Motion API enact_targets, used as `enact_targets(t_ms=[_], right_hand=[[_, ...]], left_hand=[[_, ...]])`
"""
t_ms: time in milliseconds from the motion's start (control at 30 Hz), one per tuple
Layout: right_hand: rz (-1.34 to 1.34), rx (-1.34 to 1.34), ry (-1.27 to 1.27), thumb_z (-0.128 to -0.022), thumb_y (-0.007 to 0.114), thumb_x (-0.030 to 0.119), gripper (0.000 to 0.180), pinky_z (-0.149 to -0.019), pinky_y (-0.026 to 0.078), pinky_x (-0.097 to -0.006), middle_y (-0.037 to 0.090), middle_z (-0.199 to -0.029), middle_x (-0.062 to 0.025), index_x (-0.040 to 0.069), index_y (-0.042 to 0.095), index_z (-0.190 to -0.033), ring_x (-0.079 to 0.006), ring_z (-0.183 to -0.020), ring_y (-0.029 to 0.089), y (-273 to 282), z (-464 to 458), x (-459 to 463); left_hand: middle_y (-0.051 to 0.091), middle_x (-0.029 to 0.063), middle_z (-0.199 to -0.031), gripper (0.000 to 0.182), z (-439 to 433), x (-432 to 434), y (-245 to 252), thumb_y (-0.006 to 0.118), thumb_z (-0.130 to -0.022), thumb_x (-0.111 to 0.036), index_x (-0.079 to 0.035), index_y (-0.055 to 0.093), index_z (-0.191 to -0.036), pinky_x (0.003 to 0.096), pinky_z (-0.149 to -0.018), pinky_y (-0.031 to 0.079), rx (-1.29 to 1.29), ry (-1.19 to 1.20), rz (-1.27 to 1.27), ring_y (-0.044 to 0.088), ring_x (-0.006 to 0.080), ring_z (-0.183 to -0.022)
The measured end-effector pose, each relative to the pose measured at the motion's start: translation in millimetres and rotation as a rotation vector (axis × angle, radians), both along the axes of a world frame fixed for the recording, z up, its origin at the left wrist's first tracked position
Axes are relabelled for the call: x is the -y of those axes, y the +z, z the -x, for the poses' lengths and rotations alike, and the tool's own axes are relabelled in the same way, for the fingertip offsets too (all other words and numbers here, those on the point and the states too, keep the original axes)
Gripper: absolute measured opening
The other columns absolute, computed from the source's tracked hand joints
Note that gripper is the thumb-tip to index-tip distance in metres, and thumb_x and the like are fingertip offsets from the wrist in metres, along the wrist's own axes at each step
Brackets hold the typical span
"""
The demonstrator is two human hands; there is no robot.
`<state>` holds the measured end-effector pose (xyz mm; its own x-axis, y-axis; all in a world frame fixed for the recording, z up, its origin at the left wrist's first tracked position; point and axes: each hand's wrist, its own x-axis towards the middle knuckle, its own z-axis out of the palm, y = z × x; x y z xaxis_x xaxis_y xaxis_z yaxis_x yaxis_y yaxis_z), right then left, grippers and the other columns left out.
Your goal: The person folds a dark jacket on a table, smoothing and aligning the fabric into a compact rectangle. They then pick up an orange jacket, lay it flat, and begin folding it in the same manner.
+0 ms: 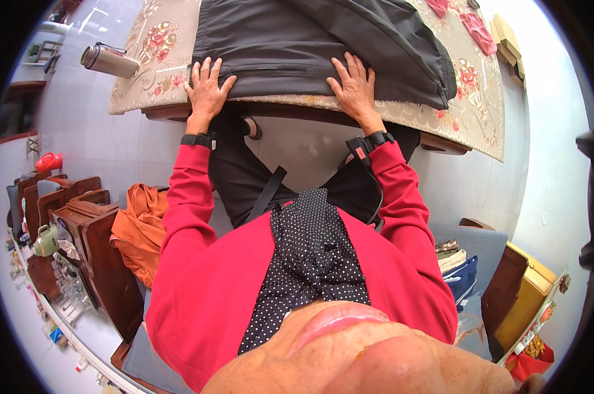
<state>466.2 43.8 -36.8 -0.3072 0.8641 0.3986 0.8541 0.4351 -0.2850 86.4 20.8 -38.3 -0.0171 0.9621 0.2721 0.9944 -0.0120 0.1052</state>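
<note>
A dark grey garment point(287, 54) with a zipped slit near its lower edge lies spread over a table covered by a floral tablecloth point(154, 64). My left hand point(208, 88) rests flat on the garment's left lower corner, fingers spread, at one end of the slit. My right hand point(353, 86) presses palm down on the cloth past the slit's other end, its fingers apart. Neither hand grips anything. Folds run across the upper right part of the garment, whose top edge is cut off by the view.
A steel thermos flask point(109, 61) lies at the table's left side. Pink cloths point(478, 33) lie at the upper right. An orange garment point(142, 231) is on the seat to my left; folded clothes point(457, 271) sit on the seat to my right.
</note>
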Motion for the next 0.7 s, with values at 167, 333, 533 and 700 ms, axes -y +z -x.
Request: enact_targets(t_ms=[167, 333, 533, 700], right_hand=[[-0.264, -0.315, -0.036, -0.084, 0.072, 0.015, 0.038, -0.105, 0.04, -0.042, 0.063, -0.128, -0.0088, 0.01, 0.065, -0.121, -0.0283, -0.122, 0.056, 41, -66, 2], [-0.197, -0.094, -0.329, -0.084, 0.073, 0.047, 0.075, -0.111, 0.03, -0.0492, 0.051, -0.143, -0.0136, 0.009, 0.046, -0.143, -0.0316, -0.135, 0.043, 37, -168, -10], [0.016, 0.041, -0.409, -0.083, 0.069, 0.058, 0.081, -0.115, 0.022, -0.0547, 0.043, -0.15, -0.0122, 0.016, 0.043, -0.148, -0.0311, -0.142, 0.034, -13, -201, -13], [-0.011, 0.061, -0.4, -0.083, 0.069, 0.058, 0.08, -0.115, 0.021, -0.0543, 0.043, -0.151, -0.0119, 0.016, 0.044, -0.147, -0.0299, -0.142, 0.034, -15, -203, -12]], left_hand=[[0.066, 0.0179, -0.122, 0.056, 26, -68, 54, 0.066, -0.09, -0.05, -0.003, 0.067, -0.121, 0.042, -0.1, 0.046, 0.189, -0.095, 0.312, 0.06, 0.0344, -0.117], [0.059, 0.0263, -0.131, 0.057, 1, -211, 50, 0.064, -0.092, -0.039, 0.003, 0.058, -0.129, 0.041, -0.106, 0.042, 0.321, -0.359, -0.131, 0.056, 0.0381, -0.124], [0.061, 0.0108, -0.093, 0.058, -36, -325, 30, 0.066, -0.095, -0.035, -0.007, 0.041, -0.14, 0.031, -0.051, 0.048, 1.017, 0.099, 0.313, 0.058, 0.0167, -0.067], [0.049, -0.0006, -0.06, 0.027, -35, -344, 29, 0.056, -0.1, -0.033, -0.012, 0.058, -0.084, 0.0286, -0.038, 0.033, 1.078, -0.04, 0.677, 0.043, 0.0118, -0.044]])
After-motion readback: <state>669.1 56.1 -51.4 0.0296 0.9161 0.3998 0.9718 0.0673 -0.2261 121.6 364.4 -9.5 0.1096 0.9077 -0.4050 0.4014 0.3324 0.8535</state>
